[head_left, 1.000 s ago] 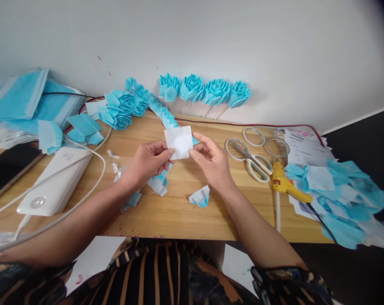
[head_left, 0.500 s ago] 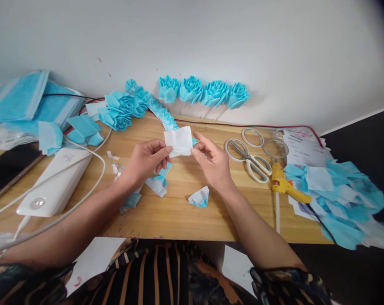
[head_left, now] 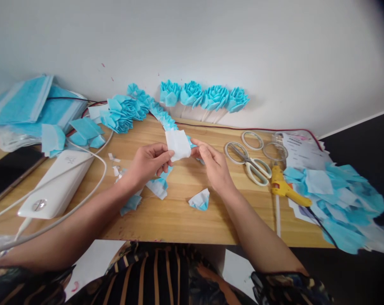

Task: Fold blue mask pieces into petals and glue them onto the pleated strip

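Note:
My left hand [head_left: 147, 163] and my right hand [head_left: 212, 163] pinch a small white paper square [head_left: 178, 144] between them, held just above the wooden table [head_left: 179, 212]. Each hand grips one side edge of the paper with thumb and fingers closed. Below the hands lie folded white-and-blue paper pieces [head_left: 199, 199], another folded piece [head_left: 157, 185] and a blue scrap [head_left: 131, 202]. A chain of folded blue petals [head_left: 162, 114] runs from behind the paper toward the wall.
Blue paper flowers [head_left: 204, 95] lean against the wall, more of them [head_left: 123, 111] to the left. White scissors [head_left: 249, 161], tape rings [head_left: 253, 140], a yellow glue gun [head_left: 285, 188], blue paper scraps [head_left: 344, 203] right. White power bank [head_left: 52, 182] with cables, blue sheets [head_left: 29, 106] left.
The paper square has narrowed as my hands drew closer together and folded it. The view has shifted slightly downward.

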